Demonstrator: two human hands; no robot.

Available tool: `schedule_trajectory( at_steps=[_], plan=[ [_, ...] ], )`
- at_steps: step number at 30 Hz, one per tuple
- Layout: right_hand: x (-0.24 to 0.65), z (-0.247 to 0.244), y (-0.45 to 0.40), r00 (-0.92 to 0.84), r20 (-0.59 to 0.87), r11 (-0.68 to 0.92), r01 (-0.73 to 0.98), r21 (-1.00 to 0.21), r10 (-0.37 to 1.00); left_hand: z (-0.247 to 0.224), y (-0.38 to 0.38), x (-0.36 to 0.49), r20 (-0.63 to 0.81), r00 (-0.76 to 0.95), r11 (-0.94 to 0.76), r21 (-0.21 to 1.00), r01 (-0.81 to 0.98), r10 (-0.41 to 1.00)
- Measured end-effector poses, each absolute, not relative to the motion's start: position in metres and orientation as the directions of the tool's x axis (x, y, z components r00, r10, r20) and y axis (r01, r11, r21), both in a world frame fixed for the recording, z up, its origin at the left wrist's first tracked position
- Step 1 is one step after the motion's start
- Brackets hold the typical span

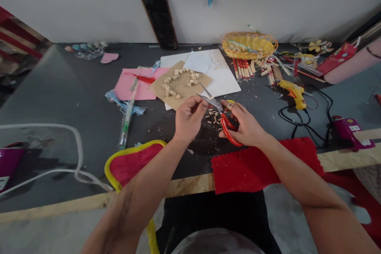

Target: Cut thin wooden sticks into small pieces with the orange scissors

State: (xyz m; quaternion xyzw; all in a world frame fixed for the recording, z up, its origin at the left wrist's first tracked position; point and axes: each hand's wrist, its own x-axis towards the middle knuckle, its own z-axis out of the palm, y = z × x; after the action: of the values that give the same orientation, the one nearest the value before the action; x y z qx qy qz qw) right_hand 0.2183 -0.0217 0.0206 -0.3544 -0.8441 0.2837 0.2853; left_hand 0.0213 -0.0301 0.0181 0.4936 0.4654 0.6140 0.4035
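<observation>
My right hand (pixel 245 125) is closed around the red handles of a pair of scissors (pixel 228 127), whose blades are spread and point up and left. My left hand (pixel 190 117) pinches thumb and forefinger together beside the lower blade; what lies in the pinch is too small to make out. A small pale bit (pixel 211 97) shows between the blades. Below the scissors lie several short cut wooden stick pieces (pixel 213 117). Just beyond my hands, crinkled beige clusters (pixel 169 89) are arranged in a curve on a brown square sheet (pixel 183 95).
White sheets (pixel 228 75) and pink paper (pixel 119 83) lie behind. A yellow basket (pixel 250 45) and red-wrapped sticks (pixel 242 68) stand back right, near a yellow glue gun (pixel 293 91) with a black cord. Red felt (pixel 238 170) overhangs the front edge. A phone (pixel 160 20) leans on the wall.
</observation>
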Motion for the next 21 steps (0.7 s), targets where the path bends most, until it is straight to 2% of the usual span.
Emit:
schedule_trajectory(
  at_steps=[9, 21],
  plan=[
    [0.2178, 0.0160, -0.0207, -0.593, 0.272, 0.596, 0.460, -0.658, 0.758, 0.0212, -0.0322, 0.0202, 0.261, -0.167, -0.251, 0.965, 0.077, 0.951],
    [0.2186, 0.0242, -0.0286, -0.602, 0.347, 0.684, 0.523, -0.509, 0.719, 0.0220, -0.0358, 0.0217, 0.269, -0.197, -0.275, 0.962, -0.001, 0.943]
  ],
)
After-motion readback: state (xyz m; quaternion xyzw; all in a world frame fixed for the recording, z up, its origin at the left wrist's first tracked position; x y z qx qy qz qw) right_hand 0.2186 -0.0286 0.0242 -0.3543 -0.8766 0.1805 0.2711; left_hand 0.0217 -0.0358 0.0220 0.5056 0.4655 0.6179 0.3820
